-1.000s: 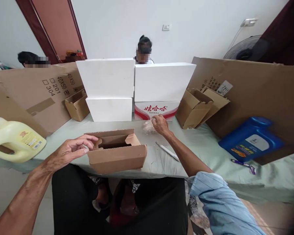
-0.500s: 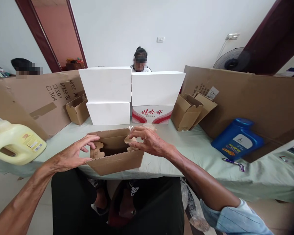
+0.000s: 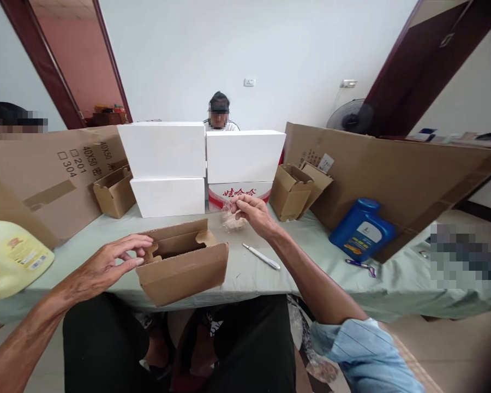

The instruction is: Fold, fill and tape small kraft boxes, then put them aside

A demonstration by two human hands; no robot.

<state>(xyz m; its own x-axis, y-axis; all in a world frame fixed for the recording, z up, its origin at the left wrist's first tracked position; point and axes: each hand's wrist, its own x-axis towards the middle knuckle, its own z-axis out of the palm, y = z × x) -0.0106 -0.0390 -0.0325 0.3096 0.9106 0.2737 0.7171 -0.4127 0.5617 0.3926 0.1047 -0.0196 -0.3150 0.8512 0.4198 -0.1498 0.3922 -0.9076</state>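
An open cardboard box (image 3: 184, 273) stands tilted near the table's front edge, its inside partly visible. My left hand (image 3: 106, 265) is at the box's left end, thumb and fingers around the rim there. My right hand (image 3: 253, 213) is raised beyond the box to the right, its fingertips pinched at the top of a clear plastic bag (image 3: 232, 221) with pale contents. On the cloth below my right hand lies a white pen-like object (image 3: 262, 256).
White boxes (image 3: 167, 197) stand stacked at the back, before a seated person. Small cardboard boxes (image 3: 291, 191) flank them, with large cardboard panels outside. A yellow jug (image 3: 16, 256) is at left; a blue bottle (image 3: 362, 229) and purple razor (image 3: 362, 266) are at right.
My right hand has left the box's right flap and moved up to the plastic bag. The white pen-like object has come into view. The camera view has shifted right.
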